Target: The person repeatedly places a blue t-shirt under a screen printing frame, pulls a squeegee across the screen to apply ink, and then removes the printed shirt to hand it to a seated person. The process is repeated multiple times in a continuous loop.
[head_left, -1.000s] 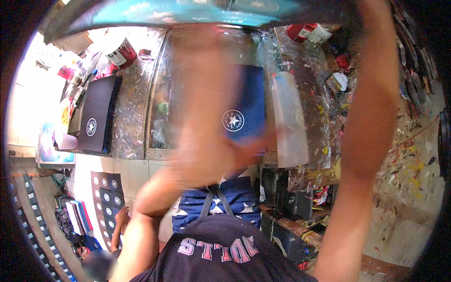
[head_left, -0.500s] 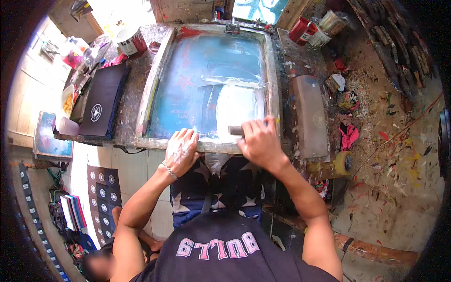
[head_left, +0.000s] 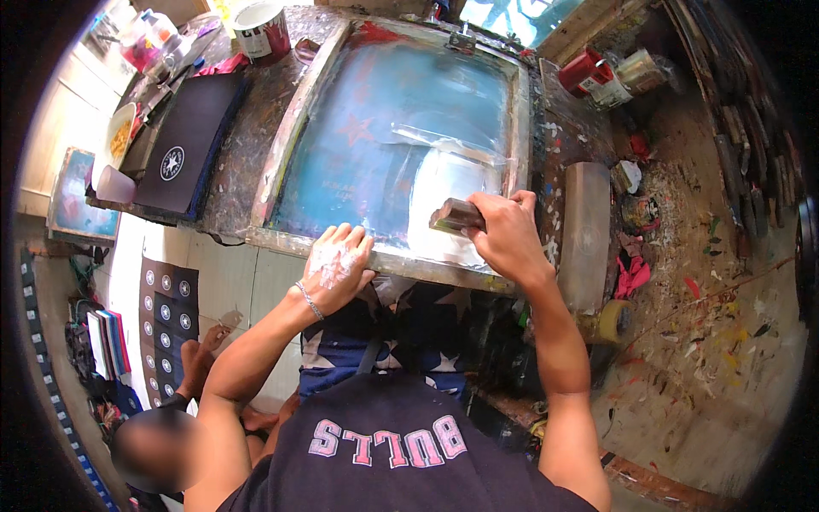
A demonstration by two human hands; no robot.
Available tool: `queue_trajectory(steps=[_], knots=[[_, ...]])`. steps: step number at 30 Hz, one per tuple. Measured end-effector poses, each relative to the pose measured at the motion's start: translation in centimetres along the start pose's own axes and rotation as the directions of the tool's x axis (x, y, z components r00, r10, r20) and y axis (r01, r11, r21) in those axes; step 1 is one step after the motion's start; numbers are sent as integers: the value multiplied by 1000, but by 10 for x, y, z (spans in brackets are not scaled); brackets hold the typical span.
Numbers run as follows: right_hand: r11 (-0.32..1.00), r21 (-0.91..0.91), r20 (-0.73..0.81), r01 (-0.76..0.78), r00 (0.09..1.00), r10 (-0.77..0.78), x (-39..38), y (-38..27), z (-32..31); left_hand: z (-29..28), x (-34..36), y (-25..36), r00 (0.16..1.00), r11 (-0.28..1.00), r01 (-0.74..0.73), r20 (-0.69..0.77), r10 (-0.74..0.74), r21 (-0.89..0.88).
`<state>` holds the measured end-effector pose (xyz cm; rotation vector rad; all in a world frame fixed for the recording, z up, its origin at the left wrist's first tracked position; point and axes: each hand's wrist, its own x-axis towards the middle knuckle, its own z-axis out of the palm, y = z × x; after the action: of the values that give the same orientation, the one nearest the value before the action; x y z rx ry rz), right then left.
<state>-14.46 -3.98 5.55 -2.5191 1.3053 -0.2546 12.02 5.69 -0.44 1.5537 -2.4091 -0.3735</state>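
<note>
A wooden-framed printing screen with blue mesh and a white patch at its lower right lies on the worktable. My left hand, smeared white on its back and wearing a bracelet at the wrist, has its fingers curled over the frame's near edge. My right hand grips a brown squeegee over the white patch near the frame's right side.
Left of the screen are dark printed pieces, a cup and a paint tub. Right stand red cans, a translucent strip and tape. Another person sits at lower left.
The screen has come down over the blue printed piece since a second ago, with both hands now at its near side. Since half a second ago, the squeegee has shifted slightly up the screen.
</note>
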Motion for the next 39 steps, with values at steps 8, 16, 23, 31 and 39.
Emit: queue_trajectory(steps=[8, 16, 23, 31, 39], knots=[[1000, -7, -37, 31, 999, -31, 4, -3, -13, -5, 1, 2, 1000, 999, 20, -21, -21, -37], [1000, -2, -48, 25, 999, -25, 8, -9, -45, -6, 2, 0, 1000, 999, 12, -15, -12, -45], [998, -24, -179, 62, 982, -65, -11, -23, -68, -11, 3, -1, 1000, 997, 1, -22, -3, -72], [989, -137, -140, 48, 988, -67, -9, -14, 3, -10, 2, -1, 999, 998, 5, -36, -7, -65], [967, -236, -164, 90, 978, -131, 1, -21, 40, -12, 3, 0, 1000, 997, 15, 1, -15, -71]])
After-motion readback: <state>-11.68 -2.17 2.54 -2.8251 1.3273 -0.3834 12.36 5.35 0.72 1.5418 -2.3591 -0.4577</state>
